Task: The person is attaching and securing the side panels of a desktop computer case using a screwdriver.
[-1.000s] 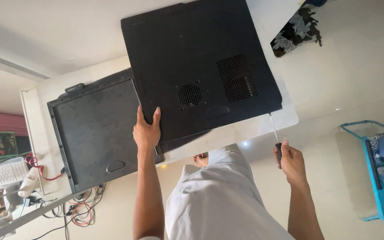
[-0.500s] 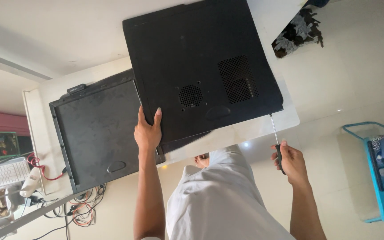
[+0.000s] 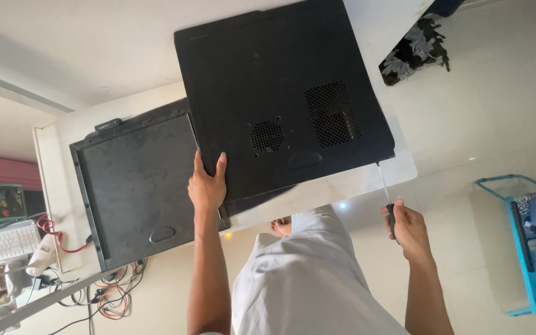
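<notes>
A black computer case [image 3: 280,93] with two vent grilles in its side lies on a white table [image 3: 367,180]. My left hand [image 3: 206,183] presses flat on the case's near left corner, fingers spread. My right hand [image 3: 407,226] grips the dark handle of a thin screwdriver [image 3: 384,186], whose metal tip points at the case's near right corner. A loose black side panel [image 3: 138,192] lies to the left of the case, partly under it.
A white keyboard [image 3: 1,242] and tangled red and black cables [image 3: 107,294] sit at the lower left. A blue tray [image 3: 531,248] holding small items stands on the floor at right. A dark plant [image 3: 414,49] is at the upper right.
The view shifted slightly. My right hand and the screwdriver have edged a little closer to the case's corner; my left hand stays pressed on the case.
</notes>
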